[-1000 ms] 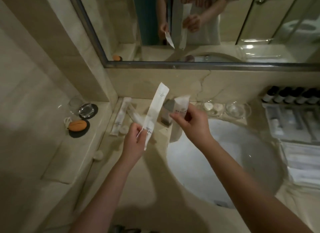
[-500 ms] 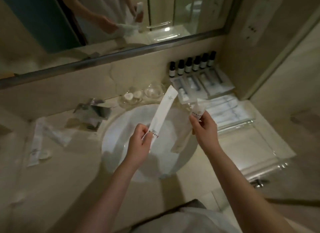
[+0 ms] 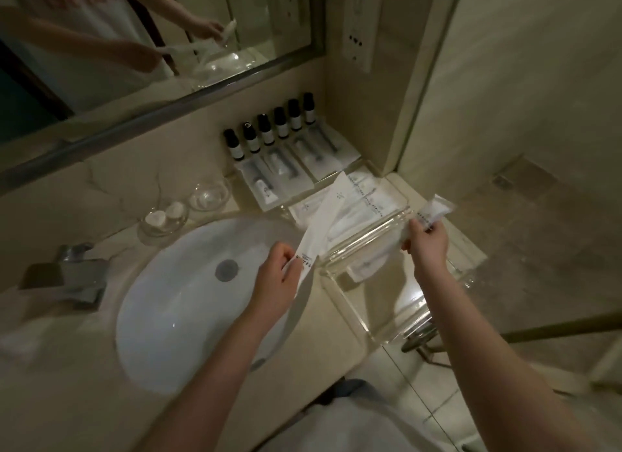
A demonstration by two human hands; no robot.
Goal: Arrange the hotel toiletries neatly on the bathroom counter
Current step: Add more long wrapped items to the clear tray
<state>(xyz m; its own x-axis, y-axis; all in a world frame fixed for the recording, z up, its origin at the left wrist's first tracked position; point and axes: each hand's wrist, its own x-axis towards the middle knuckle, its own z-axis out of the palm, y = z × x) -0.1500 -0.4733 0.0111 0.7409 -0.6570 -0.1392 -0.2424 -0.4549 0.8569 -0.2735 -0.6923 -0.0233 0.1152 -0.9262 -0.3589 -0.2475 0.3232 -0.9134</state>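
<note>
My left hand [image 3: 274,280] grips the lower end of a long white paper packet [image 3: 328,216] that slants up over the sink's right rim. My right hand [image 3: 426,241] pinches a second white packet [image 3: 434,209] over the clear glass tray [image 3: 397,303] at the counter's right end. Flat white packets [image 3: 367,199] lie in that tray. Behind it, several small dark bottles [image 3: 269,132] stand in a row against the wall, with boxed toiletry kits [image 3: 286,169] laid in front of them.
The white oval sink [image 3: 188,303] fills the middle of the counter, with the metal tap [image 3: 72,275] at its left. Two glass dishes [image 3: 186,206] sit behind the sink, one holding round soaps. The mirror [image 3: 134,48] runs along the back wall. Floor lies beyond the counter's right edge.
My view has swung right, from the counter's left end to the tray end. Both hands carried their packets rightward; the right one is now above the glass tray.
</note>
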